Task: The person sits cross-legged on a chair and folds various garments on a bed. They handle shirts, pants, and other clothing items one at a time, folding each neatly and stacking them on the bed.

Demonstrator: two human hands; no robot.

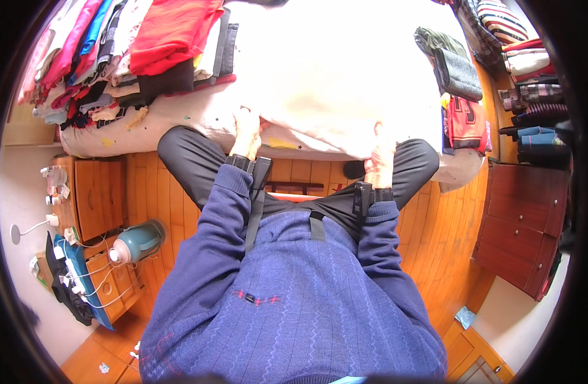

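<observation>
Before me is a bed with a pale patterned sheet (145, 139), strongly overexposed in its middle. A white cloth (313, 134) lies on its near side, with an edge running between my two hands. My left hand (247, 129) holds the cloth at its left end, some fingers tucked under the edge. At the right end, my right hand (381, 151) grips the cloth near the front of the bed, thumb up. Glare hides the cloth's outline and some fingertips. Both wrists carry black strapped devices.
Piled clothes (92, 72) and a folded red garment (174, 38) lie at left. At right are folded trousers (459, 74), a red jersey (468, 122) and a dark red cabinet (519, 225). A thermos flask (138, 242) and cables stand near a wooden cabinet (99, 192).
</observation>
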